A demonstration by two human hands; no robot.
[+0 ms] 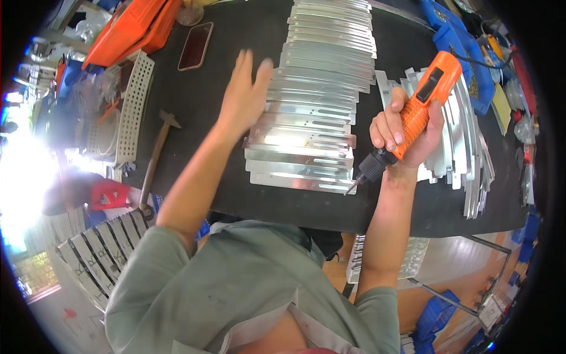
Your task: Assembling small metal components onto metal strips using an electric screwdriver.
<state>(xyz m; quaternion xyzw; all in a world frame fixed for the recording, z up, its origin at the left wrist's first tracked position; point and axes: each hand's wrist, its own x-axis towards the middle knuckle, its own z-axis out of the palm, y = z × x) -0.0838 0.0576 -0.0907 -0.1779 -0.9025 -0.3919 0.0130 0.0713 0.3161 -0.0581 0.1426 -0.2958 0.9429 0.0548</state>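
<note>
My right hand (407,127) is wrapped round an orange electric screwdriver (433,82) with a black nose. Its bit points down and left, close to the near end of a long row of overlapping silver metal strips (312,124). These slotted strips run from the table's near side to its far side. At the row's left edge, my left hand (244,94) is stretched out with fingers extended and nothing in it. Whether it touches the strips I cannot tell. Behind the right hand lies a second fanned pile of metal strips (457,141).
On the black table (200,112) lie a phone (196,46) and a hammer (157,153). A white perforated basket (131,112) and orange bins (132,26) stand at the left. Blue bins (463,53) and a cable line the far right edge.
</note>
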